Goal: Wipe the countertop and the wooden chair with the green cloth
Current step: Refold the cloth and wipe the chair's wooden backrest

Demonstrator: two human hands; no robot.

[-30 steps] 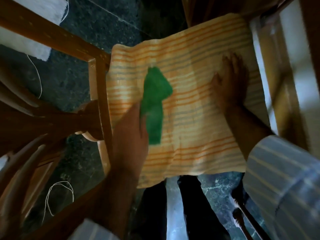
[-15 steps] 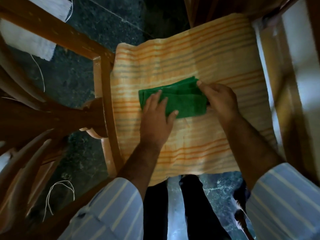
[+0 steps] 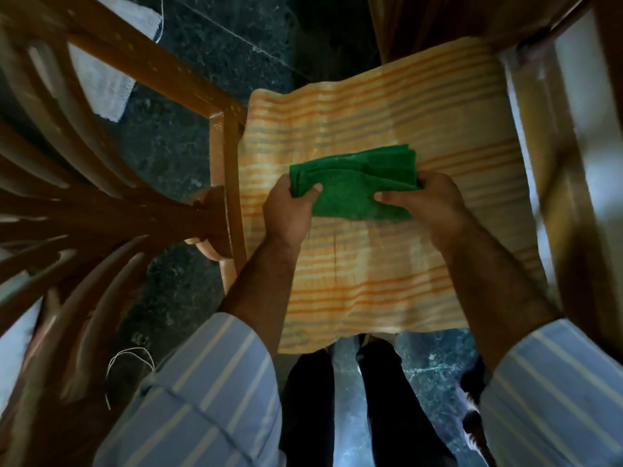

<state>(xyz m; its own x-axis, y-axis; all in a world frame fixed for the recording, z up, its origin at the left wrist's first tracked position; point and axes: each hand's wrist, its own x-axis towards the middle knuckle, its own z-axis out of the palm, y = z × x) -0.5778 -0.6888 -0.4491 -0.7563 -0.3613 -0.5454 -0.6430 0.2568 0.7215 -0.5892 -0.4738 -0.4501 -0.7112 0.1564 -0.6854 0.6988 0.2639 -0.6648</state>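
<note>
Dark stone floor (image 3: 188, 156) surrounds an orange striped towel (image 3: 387, 264); above it, left hand (image 3: 290, 210) and right hand (image 3: 428, 203) pinch opposite ends of a folded green cloth (image 3: 354, 183).

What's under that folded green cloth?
The folded green cloth is held over an orange striped towel. Whatever lies beneath the towel is covered.
</note>
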